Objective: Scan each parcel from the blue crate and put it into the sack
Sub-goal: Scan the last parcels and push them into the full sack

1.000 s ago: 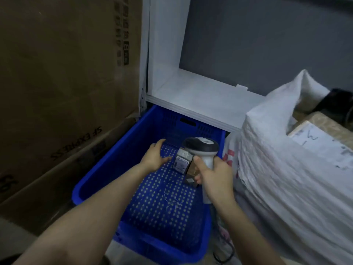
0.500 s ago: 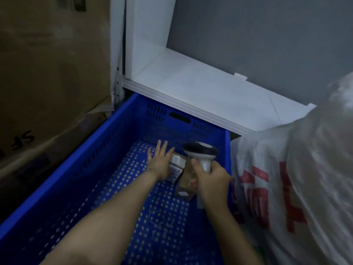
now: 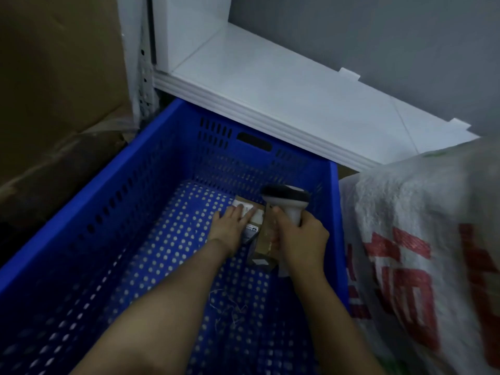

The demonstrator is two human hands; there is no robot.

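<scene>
Left hand [image 3: 229, 226] flat on small brown white-labelled parcel [image 3: 257, 221] in blue crate [image 3: 162, 171], right hand [image 3: 301, 239] gripping white scanner [image 3: 287, 202]

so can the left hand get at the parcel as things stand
Probably yes: the left hand lies flat on the parcel, nothing between; the right hand holds the scanner beside it.

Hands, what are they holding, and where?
The right hand grips the scanner by its handle, below the dark head. The left hand holds nothing; its straight fingers rest flat on the labelled parcel in the blue crate.
</scene>
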